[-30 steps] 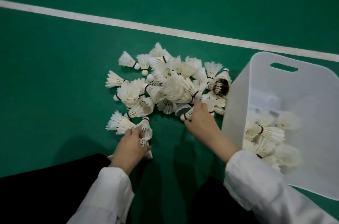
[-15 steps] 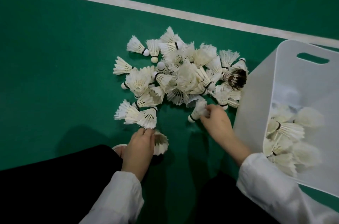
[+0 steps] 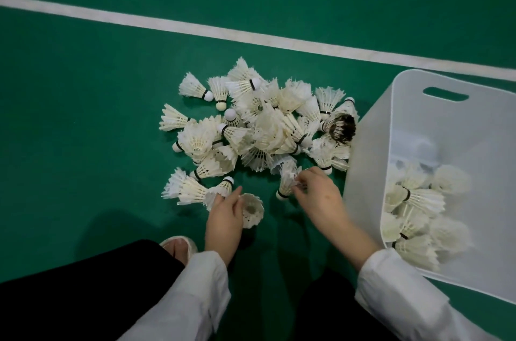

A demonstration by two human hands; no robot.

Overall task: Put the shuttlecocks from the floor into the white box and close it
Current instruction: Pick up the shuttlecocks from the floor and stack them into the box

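Head view. Green floor, white line across the far side. White box at right, open, tipped toward the person, with no lid in sight. A loose layer of shuttlecocks already lies inside.

Main pile sits on the floor left of the box, its right edge just beside the box wall. Most of the job looks undone.

Right hand at the pile's near edge, fingers pinching one shuttlecock by its feathers. Left hand lies against an upright shuttlecock; cannot tell if its fingers grip it.

Risks, as I judge them: a feather pinch is weak, so the shuttlecock may slip or its skirt may crush. A hasty sweep could scatter the light pile. A carry to the right could clip the box wall.
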